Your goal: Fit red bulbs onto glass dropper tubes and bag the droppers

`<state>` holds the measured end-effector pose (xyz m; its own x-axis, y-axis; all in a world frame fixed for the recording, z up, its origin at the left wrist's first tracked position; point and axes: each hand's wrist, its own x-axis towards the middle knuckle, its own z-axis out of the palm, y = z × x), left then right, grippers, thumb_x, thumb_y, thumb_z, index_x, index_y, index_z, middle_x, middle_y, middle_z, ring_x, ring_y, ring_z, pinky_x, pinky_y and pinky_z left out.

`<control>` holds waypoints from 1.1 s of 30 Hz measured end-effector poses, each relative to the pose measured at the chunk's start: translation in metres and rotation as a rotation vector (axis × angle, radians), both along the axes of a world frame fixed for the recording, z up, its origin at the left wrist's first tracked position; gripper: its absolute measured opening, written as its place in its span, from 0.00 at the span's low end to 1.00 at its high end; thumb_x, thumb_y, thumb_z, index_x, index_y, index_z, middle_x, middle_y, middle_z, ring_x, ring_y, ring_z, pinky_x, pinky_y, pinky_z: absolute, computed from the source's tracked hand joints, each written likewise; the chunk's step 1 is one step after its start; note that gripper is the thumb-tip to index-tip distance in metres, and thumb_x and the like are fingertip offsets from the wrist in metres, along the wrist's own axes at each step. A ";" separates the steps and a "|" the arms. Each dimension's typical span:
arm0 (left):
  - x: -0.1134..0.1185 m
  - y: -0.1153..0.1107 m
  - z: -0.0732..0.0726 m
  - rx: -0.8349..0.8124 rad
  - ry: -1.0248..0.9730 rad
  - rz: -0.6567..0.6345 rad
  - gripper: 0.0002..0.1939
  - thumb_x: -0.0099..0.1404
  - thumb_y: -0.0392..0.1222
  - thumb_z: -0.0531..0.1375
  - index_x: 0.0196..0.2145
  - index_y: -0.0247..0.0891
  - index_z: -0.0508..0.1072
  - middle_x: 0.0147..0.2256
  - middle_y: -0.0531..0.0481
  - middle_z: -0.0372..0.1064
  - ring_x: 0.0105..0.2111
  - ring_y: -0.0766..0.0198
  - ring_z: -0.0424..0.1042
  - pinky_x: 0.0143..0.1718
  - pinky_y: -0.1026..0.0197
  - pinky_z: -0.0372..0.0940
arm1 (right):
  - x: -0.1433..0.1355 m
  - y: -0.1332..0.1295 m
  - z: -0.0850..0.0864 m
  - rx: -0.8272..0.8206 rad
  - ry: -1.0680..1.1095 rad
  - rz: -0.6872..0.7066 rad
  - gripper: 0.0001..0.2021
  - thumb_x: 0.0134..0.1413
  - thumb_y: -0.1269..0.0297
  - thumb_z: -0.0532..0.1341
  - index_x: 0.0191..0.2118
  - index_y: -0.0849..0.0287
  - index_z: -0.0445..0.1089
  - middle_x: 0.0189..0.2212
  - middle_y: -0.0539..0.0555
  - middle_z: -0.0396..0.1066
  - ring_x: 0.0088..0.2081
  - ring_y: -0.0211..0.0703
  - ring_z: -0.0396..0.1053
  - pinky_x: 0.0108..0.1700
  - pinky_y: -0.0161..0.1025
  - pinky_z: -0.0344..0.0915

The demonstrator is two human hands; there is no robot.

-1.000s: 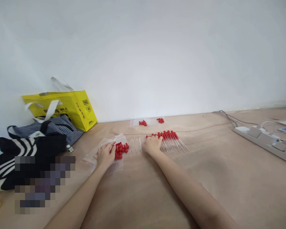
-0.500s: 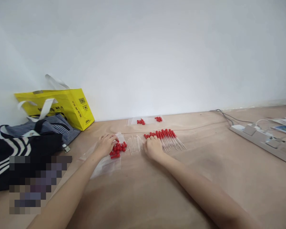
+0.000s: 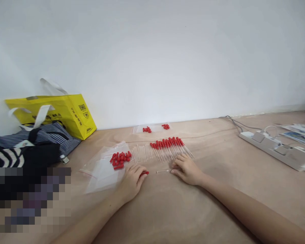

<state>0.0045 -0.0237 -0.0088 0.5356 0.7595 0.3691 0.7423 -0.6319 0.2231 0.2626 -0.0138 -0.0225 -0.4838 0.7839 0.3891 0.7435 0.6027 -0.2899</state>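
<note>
- My left hand (image 3: 132,179) rests palm-down on the tan wooden tabletop (image 3: 218,189), fingers curled over a small red rubber cap (image 3: 144,173); its tip pokes out past my fingertips toward the right.
- My right hand (image 3: 186,168) lies just right of it, fingertips pinching the end of a thin clear plastic pipette tube (image 3: 163,171).
- Key relation: tube's long axis runs left-right, its free end aimed at the cap, w/ a small gap between. Cap is nearer my left hand, tube nearer my right.
- Behind my hands: loose pile of red caps (image 3: 120,159) on a clear zip bag (image 3: 104,167), bare clear tubes (image 3: 141,153), then a row of capped tubes (image 3: 169,146).
- Far left: yellow tote bag (image 3: 66,112) and striped fabric bags (image 3: 40,142). Far right: white power strip (image 3: 277,149).
</note>
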 end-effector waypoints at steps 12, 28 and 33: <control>0.011 0.006 -0.007 0.032 -0.083 0.123 0.08 0.60 0.41 0.54 0.30 0.42 0.73 0.34 0.50 0.70 0.38 0.58 0.66 0.41 0.51 0.57 | -0.025 0.004 -0.007 -0.051 0.064 -0.102 0.06 0.49 0.61 0.58 0.29 0.58 0.64 0.33 0.51 0.64 0.37 0.41 0.59 0.38 0.39 0.48; 0.019 -0.001 -0.009 -0.073 -0.180 0.124 0.11 0.63 0.42 0.48 0.34 0.41 0.69 0.34 0.53 0.73 0.36 0.60 0.70 0.49 0.44 0.48 | -0.042 -0.014 -0.003 0.049 0.167 -0.014 0.08 0.58 0.70 0.48 0.35 0.57 0.63 0.32 0.49 0.72 0.35 0.37 0.66 0.44 0.42 0.42; 0.021 -0.001 -0.007 -0.131 -0.217 0.144 0.12 0.63 0.43 0.48 0.35 0.41 0.70 0.35 0.51 0.74 0.37 0.59 0.70 0.47 0.45 0.52 | -0.046 -0.018 -0.002 0.045 0.169 0.005 0.10 0.58 0.70 0.47 0.36 0.57 0.64 0.30 0.49 0.71 0.32 0.36 0.66 0.43 0.41 0.42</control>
<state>0.0259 -0.0251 -0.0161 0.3380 0.8709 0.3567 0.7482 -0.4786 0.4595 0.2169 -0.0314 -0.0244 -0.4122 0.7618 0.4998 0.6835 0.6213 -0.3832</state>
